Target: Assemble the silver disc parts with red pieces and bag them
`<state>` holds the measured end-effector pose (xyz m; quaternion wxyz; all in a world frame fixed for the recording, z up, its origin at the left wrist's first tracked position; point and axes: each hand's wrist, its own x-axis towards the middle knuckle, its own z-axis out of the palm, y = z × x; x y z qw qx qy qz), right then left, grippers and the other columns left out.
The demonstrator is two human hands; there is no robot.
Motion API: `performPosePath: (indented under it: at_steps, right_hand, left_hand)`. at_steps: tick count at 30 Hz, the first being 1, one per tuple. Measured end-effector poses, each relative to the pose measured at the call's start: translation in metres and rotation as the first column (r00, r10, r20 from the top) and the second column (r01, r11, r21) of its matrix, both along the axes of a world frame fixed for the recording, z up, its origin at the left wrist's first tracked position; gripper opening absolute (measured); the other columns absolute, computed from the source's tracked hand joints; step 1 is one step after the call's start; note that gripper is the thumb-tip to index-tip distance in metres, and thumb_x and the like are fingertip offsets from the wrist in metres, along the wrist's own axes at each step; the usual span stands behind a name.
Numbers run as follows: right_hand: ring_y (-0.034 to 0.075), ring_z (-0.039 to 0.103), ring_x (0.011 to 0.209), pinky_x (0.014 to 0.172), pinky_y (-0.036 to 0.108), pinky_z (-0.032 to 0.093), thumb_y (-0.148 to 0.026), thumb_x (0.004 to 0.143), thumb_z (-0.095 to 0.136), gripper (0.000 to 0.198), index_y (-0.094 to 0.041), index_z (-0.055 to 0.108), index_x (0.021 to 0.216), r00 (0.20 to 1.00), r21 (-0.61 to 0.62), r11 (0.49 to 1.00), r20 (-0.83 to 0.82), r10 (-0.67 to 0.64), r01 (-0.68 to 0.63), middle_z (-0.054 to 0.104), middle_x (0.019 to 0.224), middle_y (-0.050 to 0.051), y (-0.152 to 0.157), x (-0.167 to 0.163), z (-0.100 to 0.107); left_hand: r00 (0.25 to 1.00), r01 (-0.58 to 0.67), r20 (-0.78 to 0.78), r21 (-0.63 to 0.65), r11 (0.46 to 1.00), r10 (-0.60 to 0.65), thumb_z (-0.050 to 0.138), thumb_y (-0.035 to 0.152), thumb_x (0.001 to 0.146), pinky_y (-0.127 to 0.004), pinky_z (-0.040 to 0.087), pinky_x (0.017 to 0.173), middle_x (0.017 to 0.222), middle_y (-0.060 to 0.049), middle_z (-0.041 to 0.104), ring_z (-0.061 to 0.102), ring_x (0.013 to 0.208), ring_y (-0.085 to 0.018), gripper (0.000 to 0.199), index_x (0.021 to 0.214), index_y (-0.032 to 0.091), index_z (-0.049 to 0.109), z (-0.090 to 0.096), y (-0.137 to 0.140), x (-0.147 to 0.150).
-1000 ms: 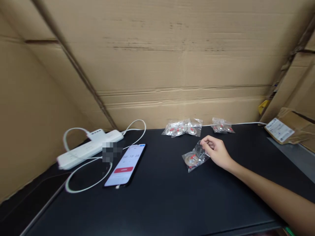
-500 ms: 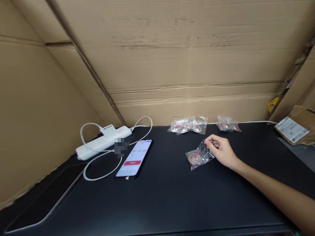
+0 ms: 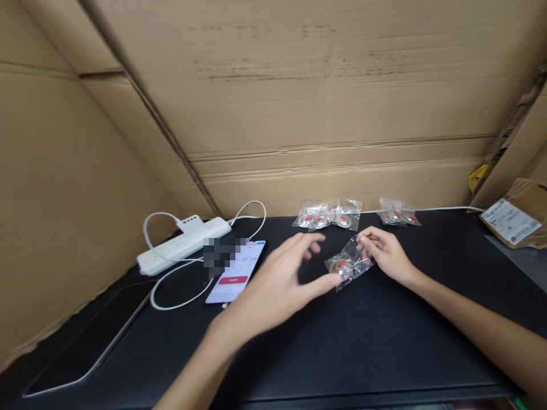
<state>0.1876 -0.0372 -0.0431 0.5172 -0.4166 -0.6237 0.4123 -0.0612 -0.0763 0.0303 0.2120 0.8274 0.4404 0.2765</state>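
My right hand (image 3: 384, 253) pinches the upper right edge of a small clear plastic bag (image 3: 351, 267) over the black tabletop. Inside the bag is a round silvery piece with a red mark; its exact kind cannot be made out. To the left, my left hand (image 3: 284, 279) is open, thumb stretched toward the bag and fingers apart. Its thumb tip overlaps the bag's lower part; whether it touches is unclear. Behind, against the cardboard, lie several similar bags in one group (image 3: 328, 216) and another small group (image 3: 398, 213).
A phone (image 3: 233, 280) with a running timer lies partly behind my left hand. Beside it are a white power strip (image 3: 183, 247) and looping white cables. A dark flat panel (image 3: 92, 336) rests at the left. A brown package (image 3: 519, 216) with a label stands at the right.
My left hand has come into view from below and reached over to the bag's left side. The right hand still holds the bag in nearly the same spot.
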Motion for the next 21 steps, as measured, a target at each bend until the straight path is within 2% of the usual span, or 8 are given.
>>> performPosePath:
  at_steps: [3,4,8,10,12,14,18,21]
  right_hand:
    - [0.011,0.061,0.059,0.055,0.026,0.052,-0.040,0.092,0.058,0.022,-0.019,0.058,0.088,0.999,0.056,0.998,-0.036,0.034,-0.031,0.062,0.083,0.003,-0.001,0.002,0.009]
    - [0.012,0.062,0.061,0.056,0.027,0.053,-0.040,0.092,0.057,0.022,-0.019,0.058,0.089,0.998,0.071,0.997,-0.040,0.039,-0.036,0.062,0.085,0.003,-0.002,0.003,0.013]
    - [0.013,0.065,0.060,0.057,0.029,0.056,-0.039,0.093,0.057,0.020,-0.019,0.057,0.093,1.000,0.109,0.994,-0.015,-0.006,0.008,0.064,0.089,0.005,-0.004,0.009,0.023]
    - [0.013,0.065,0.058,0.056,0.029,0.056,-0.039,0.093,0.058,0.020,-0.019,0.058,0.092,0.998,0.121,0.991,0.007,-0.056,0.054,0.065,0.088,0.005,-0.004,0.012,0.024]
    - [0.013,0.065,0.056,0.054,0.028,0.055,-0.040,0.092,0.058,0.021,-0.019,0.058,0.090,0.994,0.118,0.988,0.010,-0.105,0.103,0.065,0.085,0.004,-0.004,0.012,0.023]
    - [0.014,0.066,0.055,0.052,0.028,0.055,-0.042,0.091,0.060,0.023,-0.019,0.058,0.089,0.990,0.104,0.985,-0.014,-0.139,0.139,0.065,0.082,0.005,-0.005,0.008,0.022]
    - [0.015,0.068,0.058,0.054,0.030,0.059,-0.041,0.088,0.063,0.023,-0.019,0.058,0.089,0.978,0.071,0.984,-0.142,-0.152,0.164,0.064,0.084,0.005,-0.012,-0.005,0.024]
    - [0.016,0.068,0.061,0.054,0.030,0.060,-0.039,0.088,0.063,0.021,-0.019,0.057,0.090,0.954,0.062,0.975,-0.230,-0.193,0.213,0.063,0.085,0.004,-0.015,-0.012,0.027]
  left_hand:
    - [0.992,0.111,-0.040,-0.155,0.982,-0.118,0.071,0.062,0.072,-0.050,0.040,0.105,0.146,-0.016,0.045,0.045,0.130,-0.035,0.090,0.146,0.021,0.039,-0.021,0.031,0.021]
    - [0.988,0.146,-0.020,-0.196,0.970,-0.153,0.073,0.062,0.069,-0.052,0.038,0.105,0.142,-0.017,0.049,0.045,0.129,-0.036,0.092,0.145,0.020,0.041,-0.028,0.041,0.028]
    - [0.912,0.343,0.363,-0.417,0.842,-0.192,0.074,0.043,0.075,-0.039,0.049,0.085,0.103,-0.010,0.065,0.062,0.094,-0.024,0.057,0.122,0.016,0.061,-0.044,0.066,0.049]
    - [0.865,0.371,0.487,-0.456,0.809,-0.122,0.072,0.035,0.076,-0.035,0.048,0.080,0.084,-0.004,0.063,0.061,0.080,-0.018,0.030,0.098,0.014,0.068,-0.047,0.067,0.052]
    - [0.828,0.378,0.557,-0.467,0.799,-0.067,0.071,0.030,0.077,-0.033,0.046,0.081,0.079,-0.002,0.061,0.060,0.078,-0.015,0.017,0.083,0.015,0.066,-0.049,0.063,0.051]
    - [0.794,0.374,0.607,-0.466,0.802,-0.017,0.074,0.027,0.076,-0.033,0.047,0.083,0.089,-0.004,0.062,0.060,0.084,-0.016,0.020,0.089,0.016,0.063,-0.050,0.057,0.050]
    - [0.763,0.396,0.647,-0.469,0.790,0.001,0.079,0.026,0.072,-0.033,0.048,0.085,0.103,-0.007,0.063,0.061,0.093,-0.018,0.046,0.113,0.018,0.059,-0.053,0.048,0.054]
    - [0.755,0.495,0.649,-0.470,0.731,-0.093,0.077,0.032,0.076,-0.031,0.048,0.079,0.088,-0.005,0.066,0.062,0.080,-0.016,0.030,0.096,0.014,0.066,-0.053,0.046,0.056]
